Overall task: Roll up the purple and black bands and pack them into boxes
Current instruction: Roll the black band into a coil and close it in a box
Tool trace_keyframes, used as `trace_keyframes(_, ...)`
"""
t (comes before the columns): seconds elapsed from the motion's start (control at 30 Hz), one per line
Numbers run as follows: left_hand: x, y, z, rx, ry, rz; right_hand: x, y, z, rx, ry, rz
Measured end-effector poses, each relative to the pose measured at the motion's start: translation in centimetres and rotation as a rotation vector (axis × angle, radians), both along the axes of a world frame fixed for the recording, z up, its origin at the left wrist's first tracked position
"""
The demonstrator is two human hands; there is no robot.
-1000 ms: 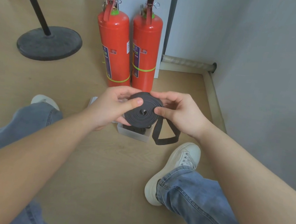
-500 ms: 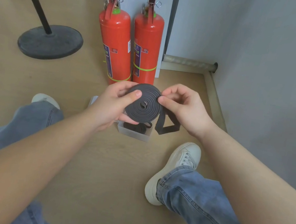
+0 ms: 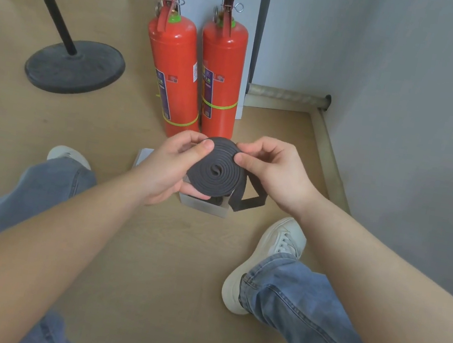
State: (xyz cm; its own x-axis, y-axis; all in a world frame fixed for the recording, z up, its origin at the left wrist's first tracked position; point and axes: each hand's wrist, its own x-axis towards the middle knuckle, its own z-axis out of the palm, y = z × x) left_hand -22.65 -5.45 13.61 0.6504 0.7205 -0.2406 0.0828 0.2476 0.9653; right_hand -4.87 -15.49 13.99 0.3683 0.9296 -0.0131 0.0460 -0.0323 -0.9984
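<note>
Soft even indoor light, faint shadows, no glare, wide-angle bowing at edges, slightly soft

Seen from above, a seated person holds a coiled black band [image 3: 216,171] between both hands. The left grip [image 3: 169,168] pinches its left edge and the right grip [image 3: 275,173] pinches its right edge. A loose loop hangs over a small pale box [image 3: 205,206] on the wooden floor [image 3: 148,248]. Two red fire extinguishers [image 3: 172,74] stand behind.
</note>
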Motion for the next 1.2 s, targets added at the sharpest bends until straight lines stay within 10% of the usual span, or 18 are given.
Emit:
trace_keyframes(0.2, -0.2, 0.5, 0.5, 0.436, 0.232, -0.164, -0.3, -0.4, 0.8, -0.096, -0.226, 0.075)
trace_keyframes(1.2, -0.1, 0.1, 0.1, 0.304, 0.155, -0.11, 0.6, 0.0, 0.7, -0.15, -0.305, 0.078)
